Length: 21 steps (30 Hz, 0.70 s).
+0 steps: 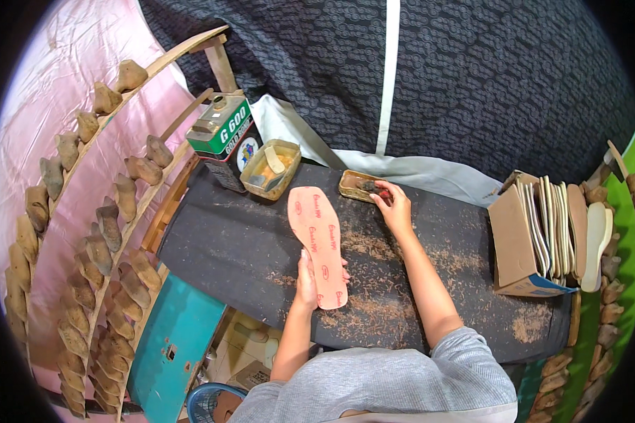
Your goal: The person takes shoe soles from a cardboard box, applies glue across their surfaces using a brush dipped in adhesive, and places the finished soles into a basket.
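My left hand [306, 283] grips the lower half of a pink insole [316, 236] with red print, thumb on its face and fingertips round the right edge. The insole is held over the dark tabletop, its wide end away from me. Farther right, my right hand [395, 206] is closed on a small dark tool [369, 186], perhaps a brush, with a bit of red by the fingers. The tool's dark end is at a shallow rectangular tray [351, 193] with brownish contents. Its exact shape is partly hidden by my fingers.
Brown shavings [374, 310] litter the dark tabletop [212, 233]. Left of the insole stand a cut-open container [293, 156] with yellowish contents and a metal can [222, 141]. A cardboard box [509, 243] of insoles sits right. Shoe lasts [109, 224] line racks at both sides.
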Tool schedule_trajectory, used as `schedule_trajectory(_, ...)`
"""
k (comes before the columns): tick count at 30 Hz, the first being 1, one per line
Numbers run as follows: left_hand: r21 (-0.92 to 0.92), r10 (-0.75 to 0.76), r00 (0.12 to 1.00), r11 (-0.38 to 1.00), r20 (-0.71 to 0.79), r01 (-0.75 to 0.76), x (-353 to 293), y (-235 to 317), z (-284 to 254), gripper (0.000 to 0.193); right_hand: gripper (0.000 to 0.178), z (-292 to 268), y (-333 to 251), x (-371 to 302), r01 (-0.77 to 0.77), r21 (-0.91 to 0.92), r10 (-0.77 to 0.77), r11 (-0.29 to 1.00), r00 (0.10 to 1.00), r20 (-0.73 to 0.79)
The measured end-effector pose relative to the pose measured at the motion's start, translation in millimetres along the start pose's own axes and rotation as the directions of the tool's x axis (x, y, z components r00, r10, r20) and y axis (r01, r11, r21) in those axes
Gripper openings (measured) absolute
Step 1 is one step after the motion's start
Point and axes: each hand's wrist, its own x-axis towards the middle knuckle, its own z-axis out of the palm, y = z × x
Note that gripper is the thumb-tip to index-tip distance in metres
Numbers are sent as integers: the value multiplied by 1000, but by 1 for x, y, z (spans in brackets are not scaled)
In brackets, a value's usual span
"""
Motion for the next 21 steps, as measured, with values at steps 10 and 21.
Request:
schedule_trajectory(10, 38, 46, 992, 998, 121, -51, 3, 2, 11, 67, 21, -8, -22, 3, 292, -166, -288, 942, 956, 46)
schedule_trajectory(21, 85, -37, 980, 996, 196, 21, 1, -7, 23, 92, 34, -38, -134, -34, 551, -142, -554, 822, 832, 26)
